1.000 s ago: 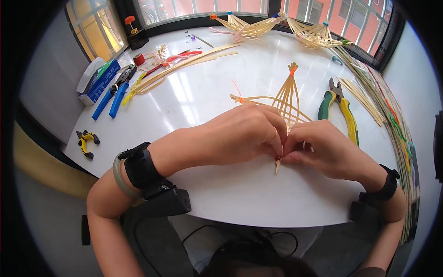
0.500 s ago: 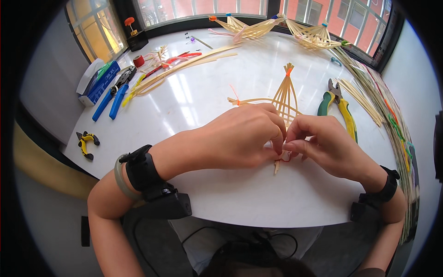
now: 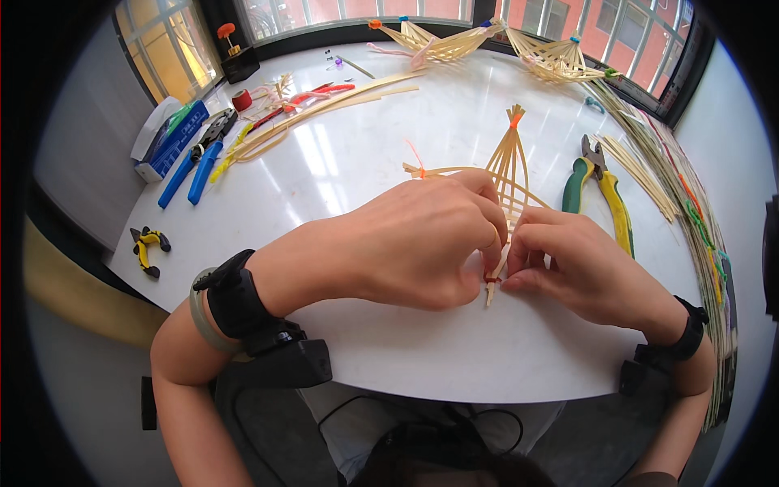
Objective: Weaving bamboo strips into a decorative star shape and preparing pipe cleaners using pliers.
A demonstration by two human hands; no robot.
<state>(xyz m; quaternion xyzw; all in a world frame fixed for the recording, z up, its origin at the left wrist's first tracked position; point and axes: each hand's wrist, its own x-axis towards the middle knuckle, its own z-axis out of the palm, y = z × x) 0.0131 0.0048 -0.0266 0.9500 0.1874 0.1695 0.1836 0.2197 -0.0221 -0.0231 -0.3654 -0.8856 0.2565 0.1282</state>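
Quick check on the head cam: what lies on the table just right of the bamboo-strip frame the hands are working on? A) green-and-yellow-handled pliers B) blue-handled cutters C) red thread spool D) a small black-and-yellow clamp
A: the green-and-yellow-handled pliers lie just right of the bamboo-strip frame that the left hand and right hand pinch at its lower end.

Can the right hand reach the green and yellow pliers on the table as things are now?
Probably yes. The green and yellow pliers lie just beyond the right hand, with bare white table between. But its fingers now pinch the bamboo strip bundle with the left hand.
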